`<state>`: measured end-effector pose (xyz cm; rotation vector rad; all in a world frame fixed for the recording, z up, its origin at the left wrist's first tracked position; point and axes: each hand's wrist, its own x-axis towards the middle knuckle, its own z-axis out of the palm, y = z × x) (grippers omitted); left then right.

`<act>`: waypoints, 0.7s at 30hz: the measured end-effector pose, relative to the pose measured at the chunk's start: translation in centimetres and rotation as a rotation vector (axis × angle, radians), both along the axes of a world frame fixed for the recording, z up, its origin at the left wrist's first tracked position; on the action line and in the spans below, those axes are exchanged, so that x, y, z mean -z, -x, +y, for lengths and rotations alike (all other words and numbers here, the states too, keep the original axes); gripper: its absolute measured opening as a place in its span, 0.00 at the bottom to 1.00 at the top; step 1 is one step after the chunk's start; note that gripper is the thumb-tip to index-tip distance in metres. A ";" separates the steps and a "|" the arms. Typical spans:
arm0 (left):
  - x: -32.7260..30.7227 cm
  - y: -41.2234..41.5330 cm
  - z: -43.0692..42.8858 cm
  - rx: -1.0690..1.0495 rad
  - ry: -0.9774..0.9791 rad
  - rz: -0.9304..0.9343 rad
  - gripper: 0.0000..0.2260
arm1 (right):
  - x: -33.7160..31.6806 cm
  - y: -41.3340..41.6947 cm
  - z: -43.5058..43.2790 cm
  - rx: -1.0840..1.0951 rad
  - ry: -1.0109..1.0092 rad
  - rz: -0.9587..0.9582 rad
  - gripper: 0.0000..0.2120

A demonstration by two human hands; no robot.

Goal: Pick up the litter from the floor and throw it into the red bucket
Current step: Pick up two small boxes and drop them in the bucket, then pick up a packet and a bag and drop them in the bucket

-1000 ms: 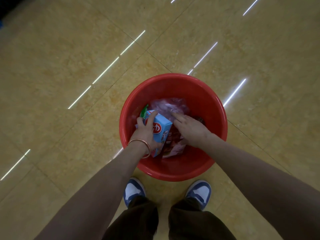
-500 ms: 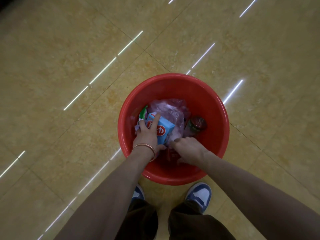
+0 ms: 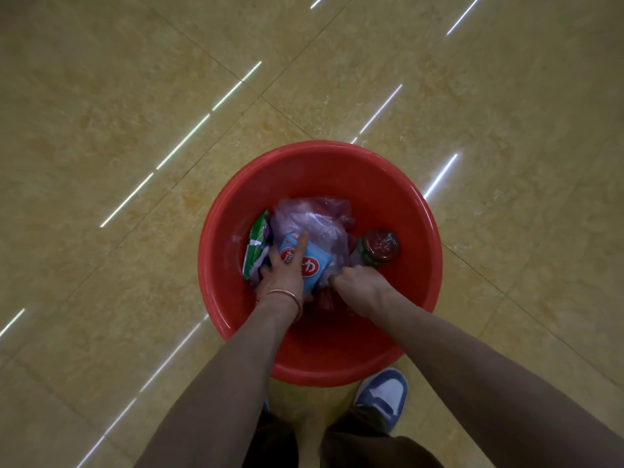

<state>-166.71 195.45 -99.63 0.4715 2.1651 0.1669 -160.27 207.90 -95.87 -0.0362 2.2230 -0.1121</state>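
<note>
Where legible: showing a red oval with white characters on the blue carton, partly crossed by a finger; not readable beyond that.
Red bucket: sitting on yellow floor tiles, round, glossy, seen from straight above, holding all the litter in view.
Blue carton: lying inside the bucket, left of centre, resting against a crumpled pinkish plastic bag.
Green wrapper: standing on edge at the bucket's left inner wall, print too small for reading.
Jar: lying right of the bag, dark red lid facing up, green band below it.
Left hand: fingers spreading flat, pressing on the carton; bangle circling the wrist.
Right hand: fingers curling closed around something at the bag's lower edge, hidden under the fist.
Cut off: showing one blue-and-white shoe beyond the near rim, the other nearly hidden behind the left forearm.
</note>
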 end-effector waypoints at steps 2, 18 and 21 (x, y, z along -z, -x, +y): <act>-0.3 0.3 -0.4 0.004 -0.046 -0.033 0.52 | -0.2 0.0 -0.1 0.046 -0.001 -0.040 0.18; -21.6 2.8 0.4 0.088 -0.276 0.226 0.30 | -19.3 0.2 3.0 0.651 0.280 0.429 0.30; -28.1 2.8 1.6 0.008 -0.411 0.212 0.26 | -25.7 0.7 4.0 0.920 0.394 0.600 0.26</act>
